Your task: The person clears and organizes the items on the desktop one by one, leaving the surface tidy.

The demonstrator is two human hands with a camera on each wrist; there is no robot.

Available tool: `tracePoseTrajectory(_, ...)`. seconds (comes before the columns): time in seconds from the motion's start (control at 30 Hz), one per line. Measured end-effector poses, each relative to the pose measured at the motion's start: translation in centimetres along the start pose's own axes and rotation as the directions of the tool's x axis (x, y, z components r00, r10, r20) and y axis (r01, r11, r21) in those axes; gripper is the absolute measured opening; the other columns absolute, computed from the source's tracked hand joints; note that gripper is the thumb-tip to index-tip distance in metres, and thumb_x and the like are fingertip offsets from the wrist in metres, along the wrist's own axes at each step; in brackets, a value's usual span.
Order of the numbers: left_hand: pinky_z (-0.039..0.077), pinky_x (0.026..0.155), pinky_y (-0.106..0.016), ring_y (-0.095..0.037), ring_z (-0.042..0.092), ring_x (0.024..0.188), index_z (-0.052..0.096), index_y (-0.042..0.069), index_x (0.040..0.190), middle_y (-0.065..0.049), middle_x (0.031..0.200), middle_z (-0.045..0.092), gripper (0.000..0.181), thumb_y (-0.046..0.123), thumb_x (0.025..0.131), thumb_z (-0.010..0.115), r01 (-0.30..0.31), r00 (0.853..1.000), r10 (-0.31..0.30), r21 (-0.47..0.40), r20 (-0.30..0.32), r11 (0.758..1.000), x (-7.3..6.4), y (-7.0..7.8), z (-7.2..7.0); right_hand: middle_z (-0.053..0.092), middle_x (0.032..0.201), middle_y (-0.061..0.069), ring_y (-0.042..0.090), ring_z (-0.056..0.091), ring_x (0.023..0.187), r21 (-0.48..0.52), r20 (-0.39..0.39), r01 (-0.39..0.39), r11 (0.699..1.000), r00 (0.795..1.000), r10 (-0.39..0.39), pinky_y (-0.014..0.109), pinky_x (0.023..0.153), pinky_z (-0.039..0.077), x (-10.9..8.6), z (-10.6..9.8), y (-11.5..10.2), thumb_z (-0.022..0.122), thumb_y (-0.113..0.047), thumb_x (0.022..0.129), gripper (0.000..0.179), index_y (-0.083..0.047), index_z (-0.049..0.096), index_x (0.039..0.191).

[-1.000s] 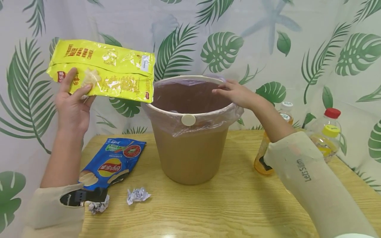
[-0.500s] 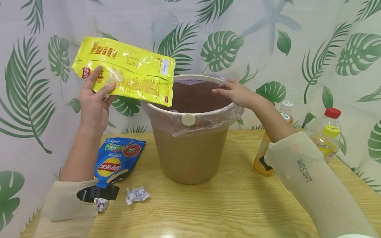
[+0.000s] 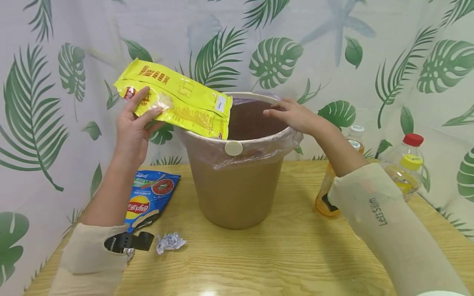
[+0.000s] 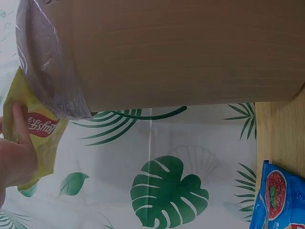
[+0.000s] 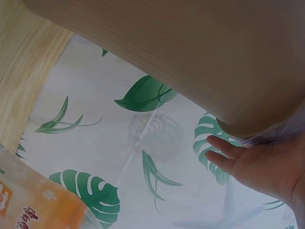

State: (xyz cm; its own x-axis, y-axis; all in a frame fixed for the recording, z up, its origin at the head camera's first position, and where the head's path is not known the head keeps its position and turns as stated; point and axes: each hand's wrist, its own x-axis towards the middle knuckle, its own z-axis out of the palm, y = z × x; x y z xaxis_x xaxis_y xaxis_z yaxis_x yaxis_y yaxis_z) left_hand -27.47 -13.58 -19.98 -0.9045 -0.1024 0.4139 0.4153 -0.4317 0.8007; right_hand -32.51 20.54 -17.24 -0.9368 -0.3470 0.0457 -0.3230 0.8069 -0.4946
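Rightward and lower than in the earlier frame, the yellow packet (image 3: pixel 181 100) now slopes more steeply, and the left hand (image 3: pixel 133 129) has travelled with it; the right hand (image 3: pixel 296 117) stays put. Thumb and fingers of the left hand grip the yellow packet near its upper left end. From there its long axis runs down and rightward, so the free end reaches over the left part of the mouth of the bin (image 3: pixel 237 193). Whether it touches the rim (image 3: pixel 259 141) cannot be told. Across the mouth, the right hand holds the rim's right side, two fingers showing outside it; the left hand is the nearer to the yellow packet. The liner (image 3: pixel 255 154) folds over the rim, the edge standing between the left hand and the bin's inside.

Beyond, on the worktop (image 3: pixel 281 263), a blue packet (image 3: pixel 153 191) lies left of the bin, partly behind the left forearm (image 3: pixel 115 181), with crumpled paper (image 3: pixel 170 242) nearer the person. Bottles (image 3: pixel 407 174) stand at the right, partly behind the right arm (image 3: pixel 338 148).
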Motion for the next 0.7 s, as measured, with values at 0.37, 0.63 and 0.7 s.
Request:
tracePoseTrajectory(0.37,0.048,0.080,-0.027,-0.026,0.048,0.116,0.044,0.013,0.137,-0.010,0.140,0.031,0.056,0.008,0.086,0.065,0.090,0.995,-0.094,0.126,0.029,0.988,0.0,-0.7,0.3,0.002,0.151,0.018,0.037,0.003,0.135,-0.004,0.004,-0.008,1.000,1.000,0.008,0.056,0.104,0.009,0.0,-0.1,0.0,0.040,-0.051,0.093,0.064,-0.005,0.039,0.138)
tracePoseTrajectory(0.63,0.049,0.079,-0.027,-0.026,0.044,0.118,0.043,0.018,0.138,-0.008,0.140,0.030,0.055,0.012,0.087,0.064,0.061,0.993,-0.087,0.271,0.085,0.961,0.2,-1.1,0.5,0.003,0.151,0.017,0.036,0.003,0.135,-0.003,0.005,-0.004,1.000,1.000,0.004,0.056,0.104,0.010,0.0,0.0,-0.1,0.040,-0.050,0.093,0.062,-0.006,0.041,0.136)
tracePoseTrajectory(0.7,0.050,0.077,-0.025,-0.025,0.043,0.117,0.043,0.019,0.138,-0.007,0.139,0.032,0.055,0.014,0.087,0.064,0.046,0.992,-0.081,0.334,0.093,0.941,0.2,-1.2,0.5,0.005,0.150,0.018,0.036,0.005,0.135,-0.002,0.002,-0.001,1.000,1.000,0.001,0.055,0.104,0.011,0.0,0.0,-0.1,0.040,-0.050,0.093,0.062,-0.005,0.042,0.136)
